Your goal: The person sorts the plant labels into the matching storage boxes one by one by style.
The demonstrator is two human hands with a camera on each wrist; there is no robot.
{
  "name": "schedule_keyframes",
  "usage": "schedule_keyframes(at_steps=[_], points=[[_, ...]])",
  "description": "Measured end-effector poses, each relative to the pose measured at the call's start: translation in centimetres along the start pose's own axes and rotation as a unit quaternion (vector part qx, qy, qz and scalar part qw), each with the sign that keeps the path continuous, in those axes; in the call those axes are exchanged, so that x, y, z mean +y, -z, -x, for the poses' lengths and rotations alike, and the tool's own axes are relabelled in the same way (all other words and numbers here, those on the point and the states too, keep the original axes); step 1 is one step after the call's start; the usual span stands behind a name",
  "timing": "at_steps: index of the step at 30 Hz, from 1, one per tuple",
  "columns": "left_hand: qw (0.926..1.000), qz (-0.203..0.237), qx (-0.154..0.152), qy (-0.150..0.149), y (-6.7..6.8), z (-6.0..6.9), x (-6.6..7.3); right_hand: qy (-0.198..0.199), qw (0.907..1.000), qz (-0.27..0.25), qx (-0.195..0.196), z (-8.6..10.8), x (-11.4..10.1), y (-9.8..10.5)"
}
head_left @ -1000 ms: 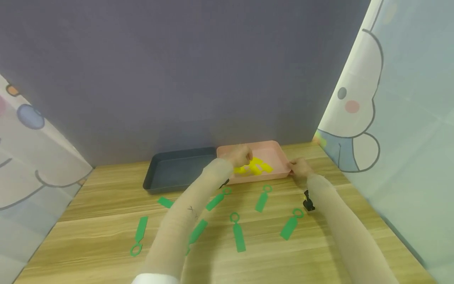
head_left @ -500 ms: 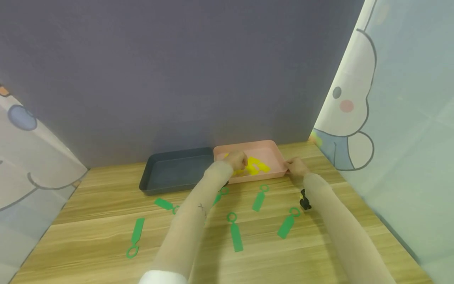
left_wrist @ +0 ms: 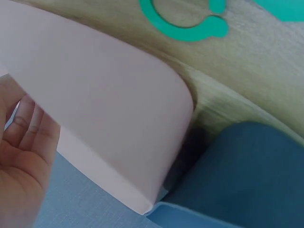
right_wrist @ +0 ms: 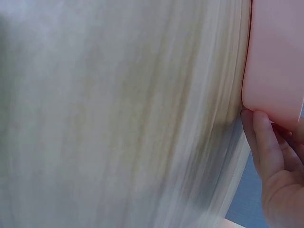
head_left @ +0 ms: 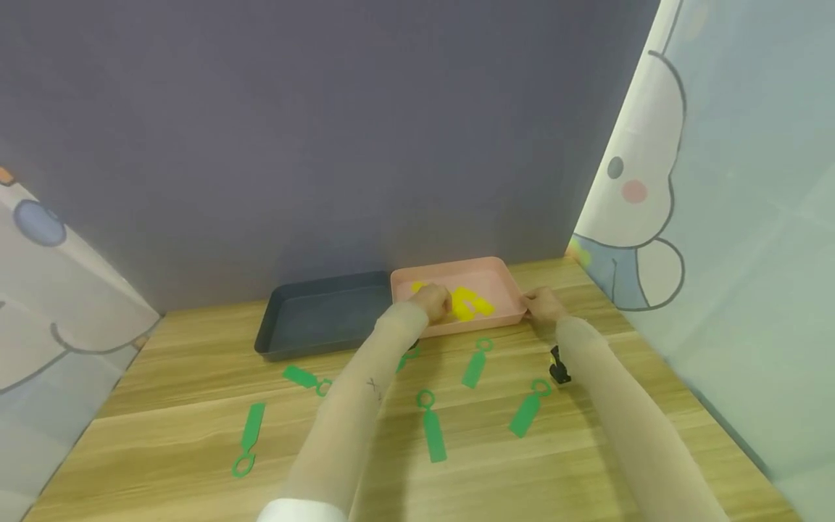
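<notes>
- The person's left hand (head_left: pixel 433 301) was over the left part of the shallow, pale-pink rectangular tray (head_left: pixel 479 272), knuckles bent; its fingertips were hidden, so whether it gripped anything could not be told.
- Flat, bright-yellow pieces (head_left: pixel 483 306) lay inside the pink tray, most bunched to the right of that hand. They looked thin and close together, so a pinch there might have caught two at once or slid off.
- The right hand (head_left: pixel 544 304) gripped the near right corner of the pink tray, fingers low on its outside wall. An uneven pull could have twisted the tray and shifted the yellow pieces; lifting that corner could have sent them sliding left.
- The dark blue-grey rectangular tray (head_left: pixel 333 315) stood just left of the pink tray. A leftward shove would probably have jammed one against the other.
- Flat green tags with ring ends (head_left: pixel 433 437) lay scattered in front of the pink tray, on the wood-grained tabletop (head_left: pixel 189 420). The left forearm (head_left: pixel 346 420) passed above some; lowered carelessly, it might have dragged them out of place.
</notes>
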State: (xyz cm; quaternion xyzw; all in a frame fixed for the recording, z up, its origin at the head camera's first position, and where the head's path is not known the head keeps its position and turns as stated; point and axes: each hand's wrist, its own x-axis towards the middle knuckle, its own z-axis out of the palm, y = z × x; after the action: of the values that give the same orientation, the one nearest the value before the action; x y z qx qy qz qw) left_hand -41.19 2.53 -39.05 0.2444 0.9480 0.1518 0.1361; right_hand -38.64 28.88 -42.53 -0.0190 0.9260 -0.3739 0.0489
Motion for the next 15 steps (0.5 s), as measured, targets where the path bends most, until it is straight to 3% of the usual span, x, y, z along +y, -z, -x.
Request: schedule_keyframes(at_steps=[5,11,15], points=[[0.9999,0.013,0.005,0.001,-0.14,0.39,-0.46,0.002,0.9999,-0.009,0.003,-0.05,-0.23,-0.25],[0.9982,0.054,0.008,0.026,-0.23,0.61,-0.78,0.007,0.9998,-0.016,0.001,-0.13,-0.30,-0.33],[0.9984,0.049,0.007,0.026,-0.54,0.59,-0.88,0.001,0.9999,-0.012,-0.005,-0.03,-0.37,-0.54]])
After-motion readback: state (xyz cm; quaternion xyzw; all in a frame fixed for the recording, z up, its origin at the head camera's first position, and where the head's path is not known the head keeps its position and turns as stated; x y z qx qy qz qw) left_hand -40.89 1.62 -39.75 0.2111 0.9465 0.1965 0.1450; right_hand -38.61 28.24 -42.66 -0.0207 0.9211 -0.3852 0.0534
